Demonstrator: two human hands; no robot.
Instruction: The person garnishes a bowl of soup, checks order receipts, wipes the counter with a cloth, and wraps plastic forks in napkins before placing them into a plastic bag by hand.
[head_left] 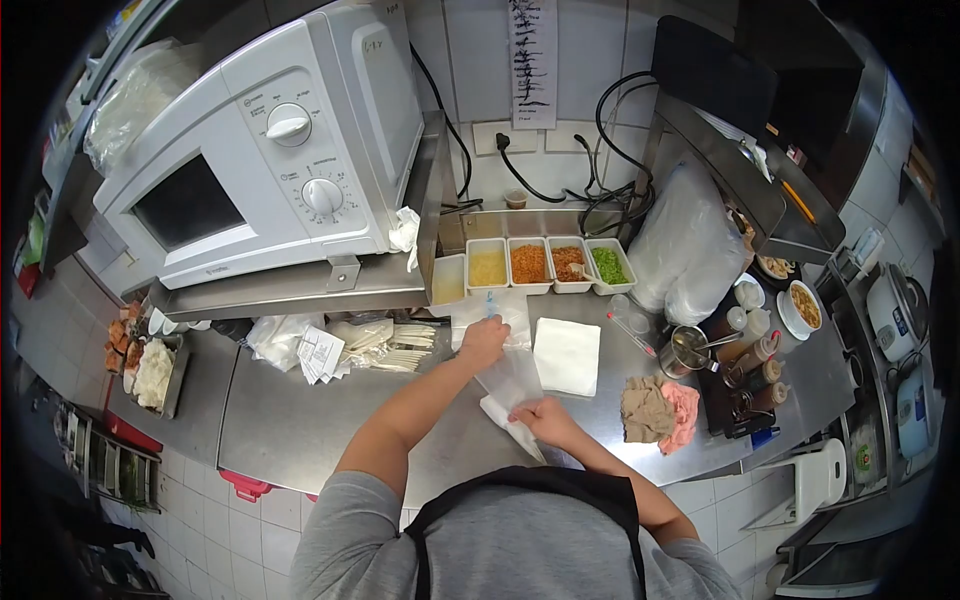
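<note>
Both of my hands are over the steel counter (290, 420), at a clear plastic bag (508, 376). My left hand (484, 341) is closed at the bag's upper end, beside a flat stack of clear bags (512, 312) with a small blue mark. My right hand (546, 420) pinches the lower end of the bag, its fingers pressed together. Under and beside that hand lies a white folded paper or roll (510, 425). A stack of white napkins (567, 357) lies just right of the bag.
A microwave (250, 150) sits on a shelf at upper left. Food trays (528, 264) line the back. Wrapped cutlery (385, 345) lies left. To the right are brown and pink cloths (658, 412), a metal cup (685, 352), sauce bottles (755, 360) and a marker (632, 335).
</note>
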